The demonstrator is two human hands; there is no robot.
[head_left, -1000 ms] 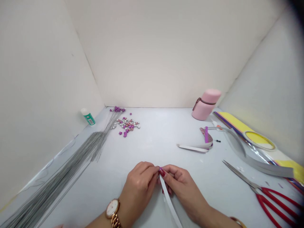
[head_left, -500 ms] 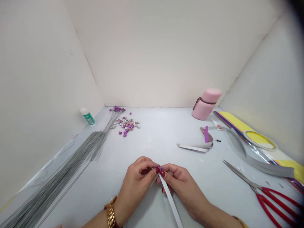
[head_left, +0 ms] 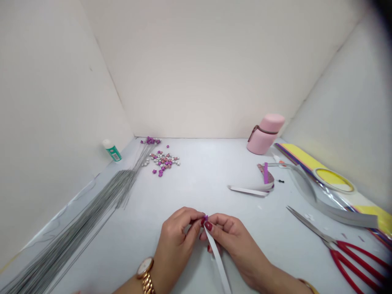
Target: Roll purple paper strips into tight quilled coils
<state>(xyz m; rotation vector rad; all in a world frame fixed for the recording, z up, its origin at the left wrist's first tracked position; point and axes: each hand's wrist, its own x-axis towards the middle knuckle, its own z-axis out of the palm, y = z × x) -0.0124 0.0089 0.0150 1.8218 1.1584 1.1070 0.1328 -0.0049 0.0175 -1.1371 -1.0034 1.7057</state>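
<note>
Low in the middle of the view, my left hand and my right hand meet fingertip to fingertip. Both pinch a paper strip at its upper end, where a small purple fold shows between the nails. The strip's white side faces up, and its long tail runs down past my right palm to the lower edge. Fingertips hide most of the folded end. Beyond my hands lies a heap of small folded paper stars in purple, silver and copper.
Thin grey wires spread along the left, some tipped with purple stars. A glue bottle leans by the left wall. At right are a pink flask, paper strips, red-handled scissors, a tape roll and yellow sheets.
The strip's tail has swung slightly left, and more purple shows at the fold. My left wrist has turned, bringing the watch face into view.
</note>
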